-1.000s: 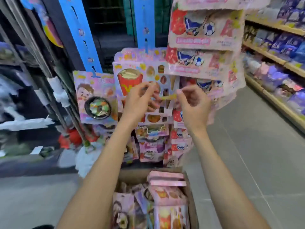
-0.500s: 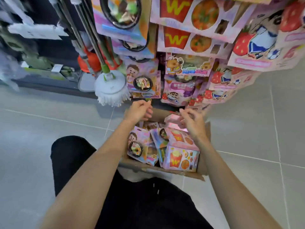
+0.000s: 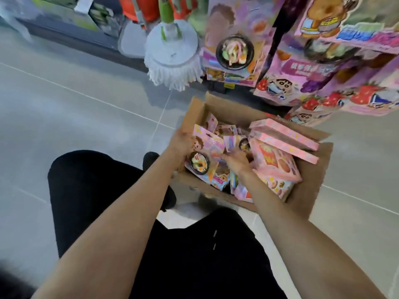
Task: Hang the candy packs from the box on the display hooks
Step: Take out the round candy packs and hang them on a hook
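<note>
An open cardboard box (image 3: pixel 218 107) stands on the floor, filled with several pink candy packs. My left hand (image 3: pixel 182 143) grips the left side of a pink pack with a black bowl picture (image 3: pixel 205 156) at the box's left end. My right hand (image 3: pixel 235 159) reaches in beside it, its fingers on the same pack's right edge. Packs printed with fries (image 3: pixel 274 160) lie to the right in the box. More candy packs (image 3: pixel 235 48) hang on the display above the box; the hooks themselves are hidden.
A white mop head (image 3: pixel 172 61) with a green handle stands left of the display. Grey tiled floor (image 3: pixel 75 108) spreads to the left and right. My black-trousered legs (image 3: pixel 97 190) are below the box.
Both hands came down from the hanging packs into the box. The left hand now grips the bowl-picture pack, and the right hand has moved onto it. The view has tilted downward.
</note>
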`<action>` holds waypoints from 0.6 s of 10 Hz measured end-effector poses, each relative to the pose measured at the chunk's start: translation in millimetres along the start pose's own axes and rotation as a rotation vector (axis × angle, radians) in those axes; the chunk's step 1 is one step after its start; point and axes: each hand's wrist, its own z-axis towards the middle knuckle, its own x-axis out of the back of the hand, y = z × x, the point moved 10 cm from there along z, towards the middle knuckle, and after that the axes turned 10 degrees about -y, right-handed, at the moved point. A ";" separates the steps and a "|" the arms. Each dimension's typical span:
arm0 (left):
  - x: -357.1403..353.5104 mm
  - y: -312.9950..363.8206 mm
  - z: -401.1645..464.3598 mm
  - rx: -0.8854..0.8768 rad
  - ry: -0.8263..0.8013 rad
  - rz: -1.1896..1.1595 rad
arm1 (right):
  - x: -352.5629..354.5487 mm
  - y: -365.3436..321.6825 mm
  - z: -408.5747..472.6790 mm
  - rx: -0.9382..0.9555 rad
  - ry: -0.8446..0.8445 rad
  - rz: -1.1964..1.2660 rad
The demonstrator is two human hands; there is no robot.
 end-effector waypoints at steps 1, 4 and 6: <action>24.1 -17.4 -0.9 0.020 0.098 -0.162 | -26.5 2.0 15.6 -0.024 -0.003 0.014; 41.6 -26.0 9.5 -0.001 0.150 0.079 | 7.7 -8.4 16.1 0.133 0.194 -0.087; 3.1 -18.5 6.8 -0.006 -0.044 0.329 | 18.1 -20.7 -10.0 0.247 0.044 0.089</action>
